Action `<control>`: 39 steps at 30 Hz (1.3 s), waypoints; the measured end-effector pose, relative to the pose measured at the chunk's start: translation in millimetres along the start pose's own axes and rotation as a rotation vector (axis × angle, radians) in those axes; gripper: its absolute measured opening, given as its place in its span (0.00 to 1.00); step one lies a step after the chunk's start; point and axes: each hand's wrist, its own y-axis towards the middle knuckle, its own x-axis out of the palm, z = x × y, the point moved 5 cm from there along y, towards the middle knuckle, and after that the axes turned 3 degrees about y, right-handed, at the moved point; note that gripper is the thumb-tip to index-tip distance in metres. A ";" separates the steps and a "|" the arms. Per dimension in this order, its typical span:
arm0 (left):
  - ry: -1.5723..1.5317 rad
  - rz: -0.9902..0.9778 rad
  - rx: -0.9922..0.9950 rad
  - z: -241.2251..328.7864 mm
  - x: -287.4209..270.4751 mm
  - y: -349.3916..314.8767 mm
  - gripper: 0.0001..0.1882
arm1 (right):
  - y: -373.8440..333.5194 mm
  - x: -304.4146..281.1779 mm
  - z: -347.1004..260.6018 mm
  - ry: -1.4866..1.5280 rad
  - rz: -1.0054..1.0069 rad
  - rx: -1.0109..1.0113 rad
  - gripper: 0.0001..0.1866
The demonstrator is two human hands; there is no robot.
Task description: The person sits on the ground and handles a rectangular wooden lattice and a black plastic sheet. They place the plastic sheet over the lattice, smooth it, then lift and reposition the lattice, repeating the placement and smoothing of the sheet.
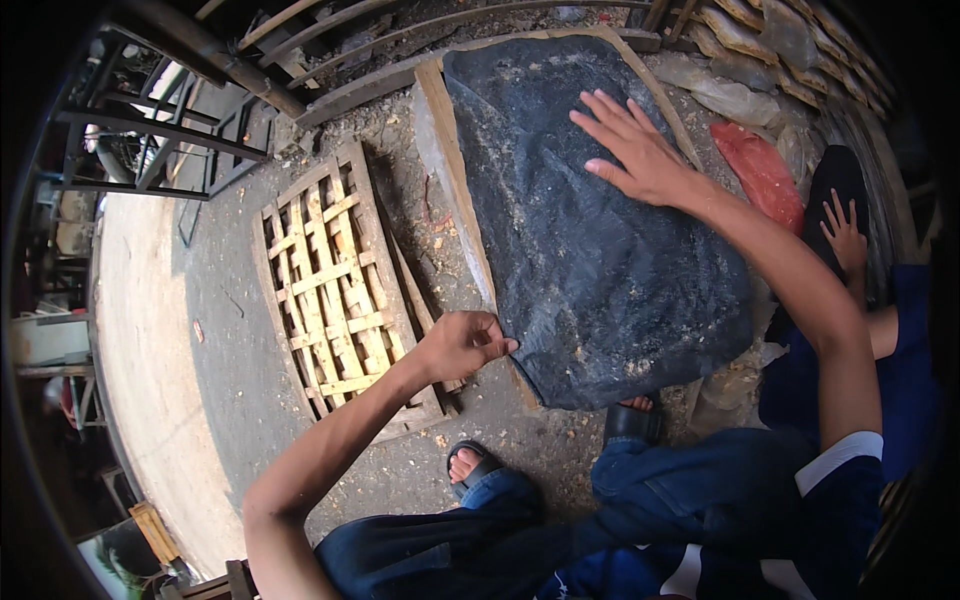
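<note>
A large black plastic sheet (pixel 600 270) lies spread before me over a flat, wood-edged base, wrinkled and dusted with pale crumbs. My left hand (pixel 465 345) is closed at the sheet's near left edge, thumb and fingers pinching its border. On the sheet's far right part rests my right hand (pixel 635 150), palm down, with the fingers spread and nothing held. A wooden strip (pixel 455 170) shows along the left side of the sheet, with clear plastic hanging beside it.
A woven slatted wooden frame (pixel 335 285) leans on the ground to the left. At the right, another person's hand (pixel 845 235) is near a red plastic bag (pixel 757 175). Dark metal frames (pixel 165 130) stand far left, and stacked boards (pixel 765 40) lie far right.
</note>
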 end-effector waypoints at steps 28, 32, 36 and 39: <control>-0.034 0.024 0.027 7.9 -2.3 -0.8 0.18 | 111.8 56.0 9.9 -0.011 -0.104 -0.126 0.36; -0.011 0.036 0.006 9.7 2.6 0.8 0.18 | 141.1 28.9 135.1 -0.284 -0.014 0.427 0.33; -0.032 0.053 -0.052 -2.5 5.2 -10.1 0.19 | 123.4 54.6 63.7 -0.103 0.144 -0.037 0.33; -0.004 0.016 -0.055 5.8 1.6 -6.1 0.18 | 104.4 57.7 53.5 -0.045 0.004 0.006 0.34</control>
